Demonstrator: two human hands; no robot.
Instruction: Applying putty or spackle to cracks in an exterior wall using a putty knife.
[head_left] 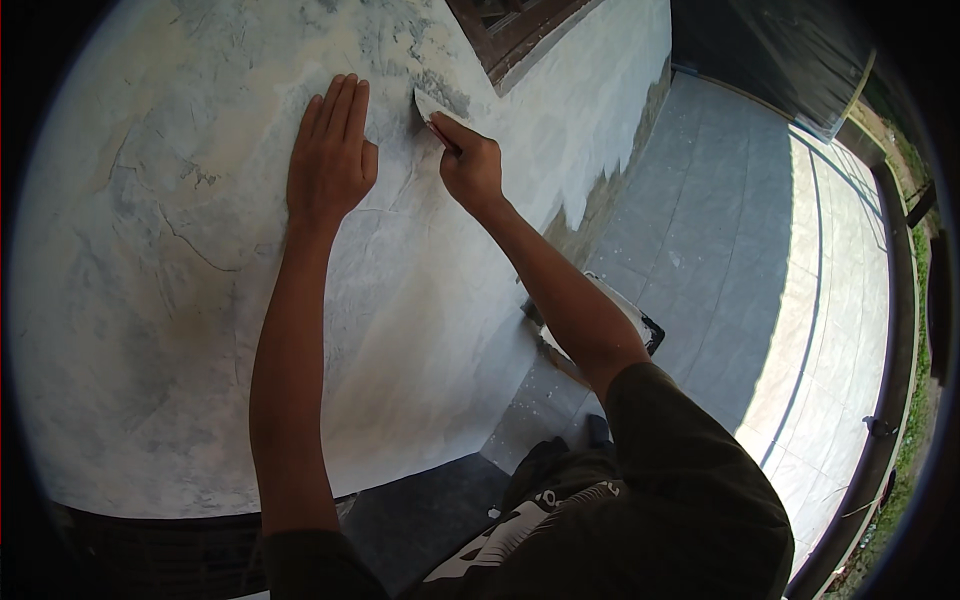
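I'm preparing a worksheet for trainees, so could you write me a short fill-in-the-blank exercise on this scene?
1. The right hand grips the putty knife by its ____.
2. The left hand rests against the ____.
3. The window frame is coloured ____.

Missing words: handle; wall; brown.

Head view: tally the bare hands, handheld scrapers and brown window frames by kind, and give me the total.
Bare hands: 2 (left hand, right hand)
Handheld scraper: 1
Brown window frame, partly in view: 1
Total: 4
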